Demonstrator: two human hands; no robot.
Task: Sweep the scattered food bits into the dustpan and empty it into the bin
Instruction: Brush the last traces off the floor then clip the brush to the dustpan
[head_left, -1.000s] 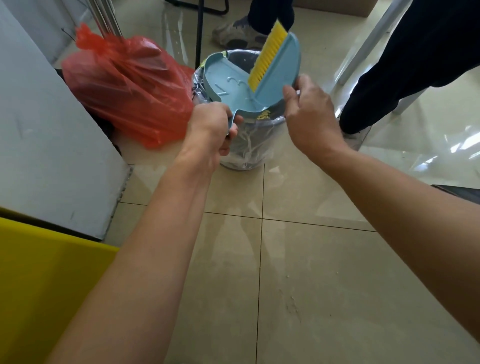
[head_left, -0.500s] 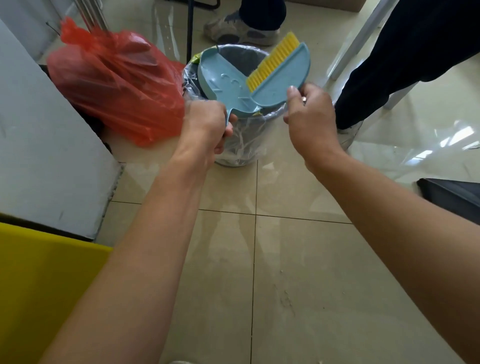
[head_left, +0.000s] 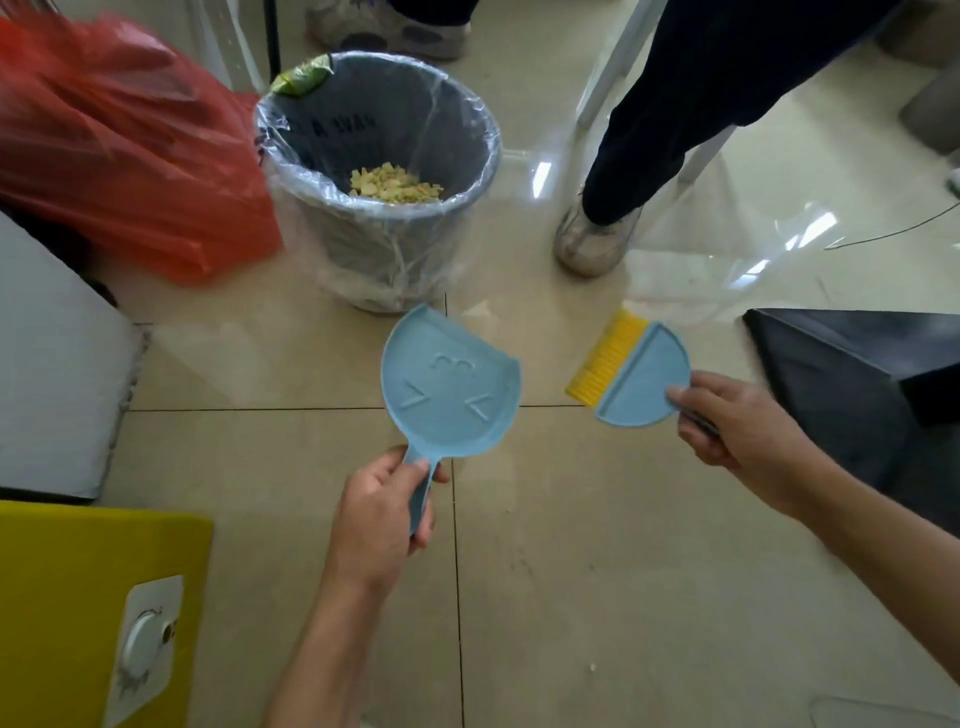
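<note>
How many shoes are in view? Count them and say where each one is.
2. One shoe is at the top edge, behind the bin. The other shoe is on the floor right of the bin, under a dark trouser leg. More may be out of frame.

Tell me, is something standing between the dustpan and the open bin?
Nothing visible does. The dustpan, held by its handle in the left hand, hangs just in front of the bin, with only bare floor between them. The brush in the right hand is off to the right, out of the way.
</note>
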